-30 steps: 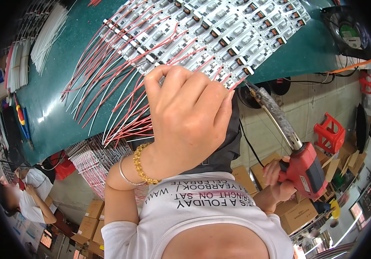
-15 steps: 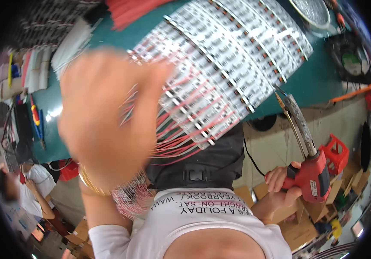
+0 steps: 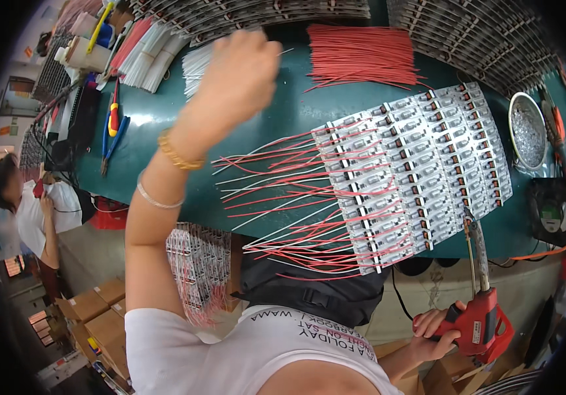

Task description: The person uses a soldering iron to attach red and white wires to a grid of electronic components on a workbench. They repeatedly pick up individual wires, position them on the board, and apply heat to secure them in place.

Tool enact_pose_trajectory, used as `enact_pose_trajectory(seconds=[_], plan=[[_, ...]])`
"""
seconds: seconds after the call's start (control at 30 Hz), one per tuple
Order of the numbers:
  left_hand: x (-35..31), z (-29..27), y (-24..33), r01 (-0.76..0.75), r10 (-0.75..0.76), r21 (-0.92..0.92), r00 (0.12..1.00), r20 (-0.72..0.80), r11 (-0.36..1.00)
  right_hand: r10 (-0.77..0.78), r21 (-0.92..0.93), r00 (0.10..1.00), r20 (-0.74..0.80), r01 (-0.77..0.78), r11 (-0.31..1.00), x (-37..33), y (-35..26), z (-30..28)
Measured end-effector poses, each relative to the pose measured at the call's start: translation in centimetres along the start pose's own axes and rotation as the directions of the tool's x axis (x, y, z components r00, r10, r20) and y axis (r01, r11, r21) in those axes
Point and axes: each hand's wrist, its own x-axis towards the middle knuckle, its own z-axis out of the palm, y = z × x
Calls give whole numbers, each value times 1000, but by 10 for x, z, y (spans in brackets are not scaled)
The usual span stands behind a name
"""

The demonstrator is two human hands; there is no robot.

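My left hand (image 3: 243,76) is over the white wires (image 3: 196,69) at the far side of the table, its fingers curled and their tips hidden. A thin pale wire end sticks out past its knuckles; whether the fingers grip it does not show. My right hand (image 3: 439,329) is wrapped round the handle of a red soldering gun (image 3: 479,324), low at the right. The gun's long tip reaches up to the near right edge of a panel of small circuit boards (image 3: 414,178). Red and white wires (image 3: 283,191) fan out leftward from the panel's left columns.
Red wires (image 3: 362,56) lie in a bundle beyond the panel. A bowl (image 3: 528,131) of silvery bits stands at the right, near a black device (image 3: 551,214). Pliers (image 3: 113,135) and a screwdriver (image 3: 114,112) lie at the left. Another person (image 3: 49,214) sits farther left.
My left hand has moved up and away from the panel's wired side to the white wires. The view has shifted, showing more of the table's far side. My right hand still holds the soldering gun.
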Motion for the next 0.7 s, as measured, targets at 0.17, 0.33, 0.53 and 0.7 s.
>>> enact_pose_trajectory(seconds=[0.17, 0.33, 0.53, 0.7], plan=[[-34, 22, -56, -44, 44, -45, 999, 9, 998, -8, -11, 984, 180, 10, 1000, 19, -4, 17], [-26, 31, -58, -53, 43, -72, 990, -135, 996, -85, -105, 972, 220, 110, 988, 23, -11, 27], [-26, 15, -54, -64, -9, -140, 883, -470, 988, -315, -433, 914, 256, 400, 808, 44, -39, 44], [-11, -14, -3, 266, -268, -912, 946, 184, 312, -130, -391, 946, 298, 245, 887, 52, -51, 43]])
